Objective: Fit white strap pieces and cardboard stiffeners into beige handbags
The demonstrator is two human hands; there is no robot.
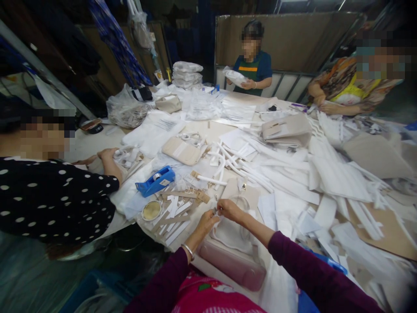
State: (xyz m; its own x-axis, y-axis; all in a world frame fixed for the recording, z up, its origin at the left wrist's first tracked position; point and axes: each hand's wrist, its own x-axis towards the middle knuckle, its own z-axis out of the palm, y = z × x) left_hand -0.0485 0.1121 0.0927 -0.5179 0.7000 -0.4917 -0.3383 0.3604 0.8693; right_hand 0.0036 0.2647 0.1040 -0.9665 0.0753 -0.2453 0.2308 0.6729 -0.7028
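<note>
A beige handbag with a pinkish base [233, 265] lies on the table right in front of me. Above its upper left part, my left hand [206, 224] and my right hand [230, 209] meet, fingers pinched around a small metal piece [214, 211], perhaps a clasp or strap end; it is too small to name surely. A bracelet circles my left wrist. Just beyond my right hand lies a beige flap with a gold-coloured clasp [244, 186].
Left of my hands are a blue tape dispenser [156, 180], a tape roll [151, 210] and paper strips [176, 213]. White foam sheets [335, 174] pile up at right. A beige pouch [183, 150] lies ahead. Three people work around the table.
</note>
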